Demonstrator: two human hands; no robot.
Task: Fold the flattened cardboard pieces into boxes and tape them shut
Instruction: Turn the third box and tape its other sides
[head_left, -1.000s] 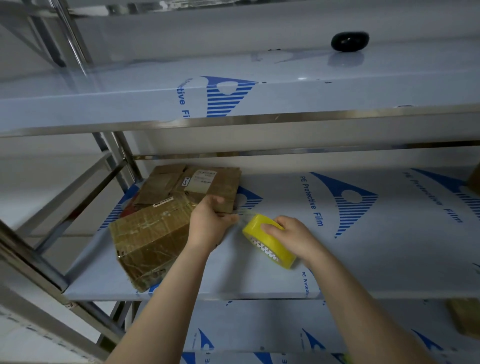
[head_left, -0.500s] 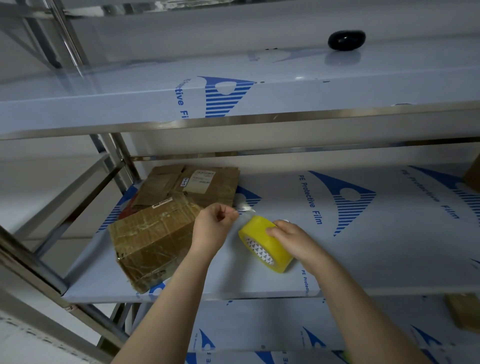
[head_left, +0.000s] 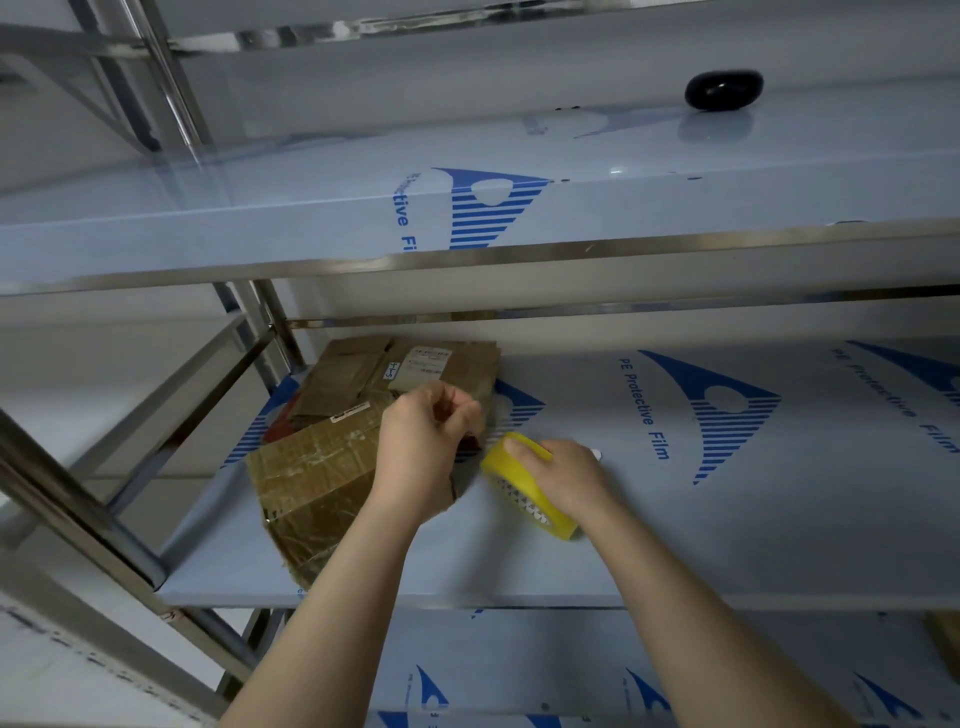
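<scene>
Both bare forearms reach up from the bottom of the frame to the middle shelf (head_left: 727, 519) of a steel rack covered in pale protective film with blue printing.

The left hand (head_left: 423, 447) sits at the centre of the frame, back towards the camera and wrist bent slightly. Its fingers are curled in and the thumb meets the fingertips as in a pinch. Whether a strip of tape lies between them cannot be told.

Just to its right, the right hand (head_left: 569, 480) grips the yellow roll of packing tape (head_left: 540, 514) from above. The fingers wrap over its outer band and the forefinger lies along the top edge. The roll stands tilted on its rim on the shelf, its open core facing the lower left.

The brown cardboard box wrapped in glossy clear tape (head_left: 311, 483) lies left of centre on the same shelf, partly under the left wrist. One corner juts past the shelf's front edge.

Behind it, towards the rack's upright, rests a stack of flattened brown cardboard pieces (head_left: 343, 379) bearing a white paper label (head_left: 423, 364).

On the shelf above, at the upper right of the frame, sits a small black oval object (head_left: 723, 91).
</scene>
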